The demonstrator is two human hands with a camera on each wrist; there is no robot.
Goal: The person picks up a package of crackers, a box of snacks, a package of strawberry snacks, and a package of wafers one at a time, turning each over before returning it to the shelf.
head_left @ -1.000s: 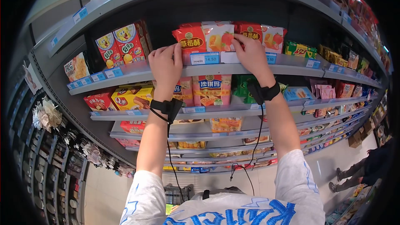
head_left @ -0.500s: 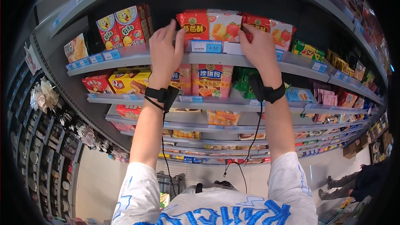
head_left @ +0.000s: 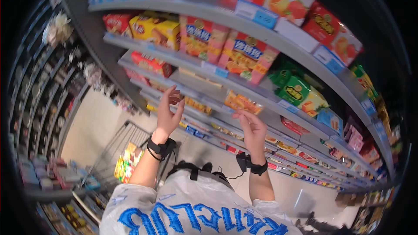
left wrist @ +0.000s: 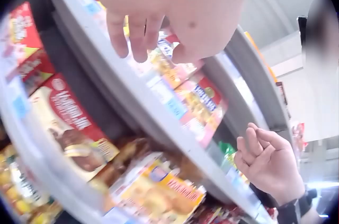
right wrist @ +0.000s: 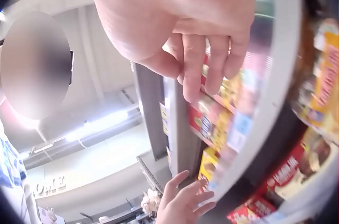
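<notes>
Both hands hang in front of the store shelves and hold nothing. My left hand (head_left: 169,106) is raised with loosely curled fingers, near the lower shelf edge (head_left: 191,100). My right hand (head_left: 250,126) is level with it, fingers relaxed, just below an orange snack bag (head_left: 243,102). The left wrist view shows the left hand (left wrist: 159,17) over boxed snacks (left wrist: 198,104), with the right hand (left wrist: 267,160) beyond. In the right wrist view the right hand (right wrist: 201,38) hangs empty beside the shelf, and the left hand (right wrist: 183,197) shows below.
Shelves of red, yellow and green snack packs (head_left: 244,52) curve across the view. A shopping cart (head_left: 117,148) holding a colourful pack (head_left: 126,161) stands at the lower left. Another rack of goods (head_left: 39,104) fills the left side.
Both hands have let go of the red packs on the upper shelf and dropped down, away from it. The head view has swung downward and to the left.
</notes>
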